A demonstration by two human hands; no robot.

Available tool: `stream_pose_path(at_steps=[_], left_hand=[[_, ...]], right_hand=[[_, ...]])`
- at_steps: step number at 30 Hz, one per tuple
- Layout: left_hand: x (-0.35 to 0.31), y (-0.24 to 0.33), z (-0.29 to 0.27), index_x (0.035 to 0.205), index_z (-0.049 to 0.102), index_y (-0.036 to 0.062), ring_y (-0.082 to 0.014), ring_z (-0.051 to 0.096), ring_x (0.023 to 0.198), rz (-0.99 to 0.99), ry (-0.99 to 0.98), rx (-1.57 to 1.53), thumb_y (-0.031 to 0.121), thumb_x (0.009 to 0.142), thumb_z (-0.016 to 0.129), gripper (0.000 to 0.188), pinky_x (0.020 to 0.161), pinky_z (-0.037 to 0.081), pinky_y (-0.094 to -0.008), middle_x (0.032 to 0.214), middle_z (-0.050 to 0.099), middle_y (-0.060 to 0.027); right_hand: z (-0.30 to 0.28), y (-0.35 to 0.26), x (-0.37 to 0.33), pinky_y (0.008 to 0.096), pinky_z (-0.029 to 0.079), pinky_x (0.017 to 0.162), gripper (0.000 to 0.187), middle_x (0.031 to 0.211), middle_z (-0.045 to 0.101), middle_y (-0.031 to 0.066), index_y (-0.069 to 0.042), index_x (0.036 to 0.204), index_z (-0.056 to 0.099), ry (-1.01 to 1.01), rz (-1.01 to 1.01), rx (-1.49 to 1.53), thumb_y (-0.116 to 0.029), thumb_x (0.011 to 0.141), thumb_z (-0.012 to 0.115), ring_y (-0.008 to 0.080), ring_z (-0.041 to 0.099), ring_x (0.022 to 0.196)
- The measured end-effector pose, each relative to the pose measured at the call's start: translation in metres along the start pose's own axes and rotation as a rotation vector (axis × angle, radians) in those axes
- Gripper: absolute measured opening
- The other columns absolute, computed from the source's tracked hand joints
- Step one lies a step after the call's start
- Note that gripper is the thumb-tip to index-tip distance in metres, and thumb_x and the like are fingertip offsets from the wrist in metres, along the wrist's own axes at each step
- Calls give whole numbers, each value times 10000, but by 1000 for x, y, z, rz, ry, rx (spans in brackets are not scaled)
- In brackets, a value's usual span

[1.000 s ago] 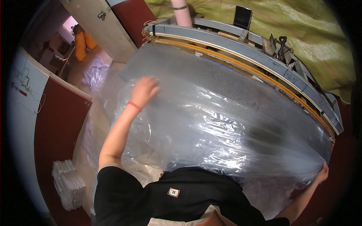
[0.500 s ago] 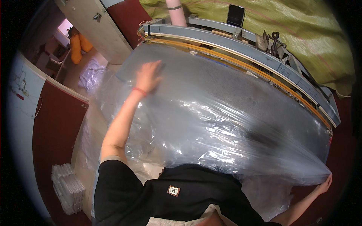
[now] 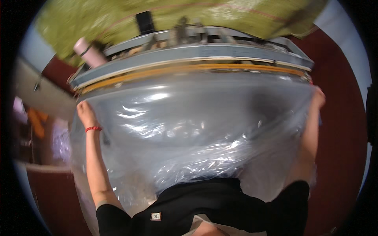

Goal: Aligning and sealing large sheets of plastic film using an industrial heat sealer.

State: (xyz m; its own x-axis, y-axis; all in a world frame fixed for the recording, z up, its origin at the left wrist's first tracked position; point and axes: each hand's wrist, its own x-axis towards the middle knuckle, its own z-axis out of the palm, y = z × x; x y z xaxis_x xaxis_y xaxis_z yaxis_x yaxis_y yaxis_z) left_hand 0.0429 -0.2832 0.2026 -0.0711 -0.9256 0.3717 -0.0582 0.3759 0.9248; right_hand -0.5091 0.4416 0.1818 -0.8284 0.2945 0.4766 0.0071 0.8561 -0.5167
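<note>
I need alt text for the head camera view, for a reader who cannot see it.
Two bare hands, left hand and right hand, hold a wide clear plastic sheet stretched by its far corners toward a long grey machine. A pink bottle stands behind it.

A large clear plastic sheet [image 3: 189, 129] billows over a long grey machine bar with an orange strip [image 3: 189, 67], the left hand [image 3: 84, 112], red-banded at the wrist, gripping its left edge and the right hand [image 3: 317, 98] its right edge.
</note>
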Motion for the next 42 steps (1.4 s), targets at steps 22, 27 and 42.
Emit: stream_pose_path(at_steps=[22, 27, 42], left_hand=[[104, -104, 25, 779, 448, 77, -79, 434, 595, -106, -86, -155, 185, 793, 573, 166, 514, 370, -198, 686, 460, 11], [97, -96, 27, 859, 462, 56, -160, 527, 702, -156, -55, -247, 172, 805, 525, 143, 608, 470, -284, 776, 504, -30], [-19, 54, -49, 820, 524, 45, -64, 485, 731, 133, -532, 30, 28, 793, 488, 48, 654, 395, -199, 784, 530, 10]], right_hand=[[96, -61, -4, 263, 418, 643, 144, 720, 551, 62, -15, 782, 526, 182, -17, 629, -130, 707, 570, 146, 509, 664], [76, -79, -16, 265, 408, 617, 213, 703, 540, 64, 11, 757, 528, 106, 108, 731, -201, 775, 517, 144, 499, 658], [-66, -97, -82, 329, 419, 775, 289, 965, 582, 151, -19, 987, 587, 502, -215, 280, -230, 795, 541, 237, 545, 886]])
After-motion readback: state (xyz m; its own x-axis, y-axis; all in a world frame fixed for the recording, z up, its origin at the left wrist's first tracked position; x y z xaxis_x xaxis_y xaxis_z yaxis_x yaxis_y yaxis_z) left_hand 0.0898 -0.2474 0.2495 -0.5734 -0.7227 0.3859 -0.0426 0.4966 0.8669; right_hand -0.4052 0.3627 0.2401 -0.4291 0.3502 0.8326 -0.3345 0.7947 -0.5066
